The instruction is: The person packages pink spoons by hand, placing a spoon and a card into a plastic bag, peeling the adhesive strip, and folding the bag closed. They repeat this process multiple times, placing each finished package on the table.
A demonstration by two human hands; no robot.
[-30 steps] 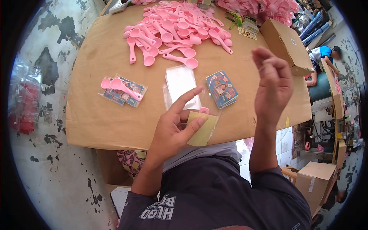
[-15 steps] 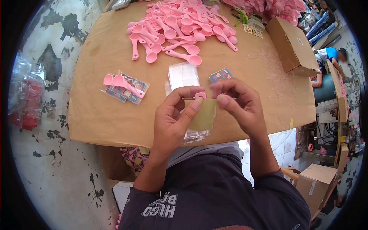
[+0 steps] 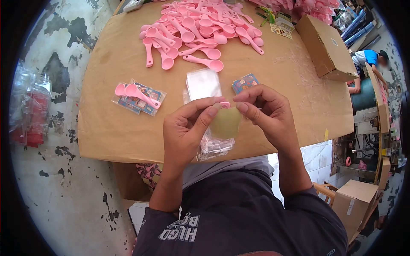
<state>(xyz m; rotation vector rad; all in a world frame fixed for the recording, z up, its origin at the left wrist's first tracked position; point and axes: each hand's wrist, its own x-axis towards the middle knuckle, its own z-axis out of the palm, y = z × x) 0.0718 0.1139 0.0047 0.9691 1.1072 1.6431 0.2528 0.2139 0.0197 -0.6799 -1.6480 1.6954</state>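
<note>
Between my hands hangs a yellow-green card (image 3: 226, 123) with the end of a pink handle (image 3: 224, 104) at its top edge. My left hand (image 3: 190, 121) pinches the card's upper left corner and the pink end between thumb and fingers. Thumb and fingers of my right hand (image 3: 265, 113) are pressed together at the upper right corner. Below the card lie crumpled clear bags (image 3: 213, 148), partly hidden by it. Beyond my hands rests a stack of clear bags (image 3: 203, 83), and a stack of blue printed cards (image 3: 245, 82) is by my right fingers.
Pink spoons (image 3: 192, 27) are piled at the table's far side. Bagged cards with a pink double-ended spoon (image 3: 136, 94) on top lie at left. A cardboard box (image 3: 326, 49) stands at the right edge. Another person (image 3: 367, 57) is at far right.
My left hand has moved slightly left and down. My right fingers have closed in on the card's right corner. The card has shifted up a little and now bends.
</note>
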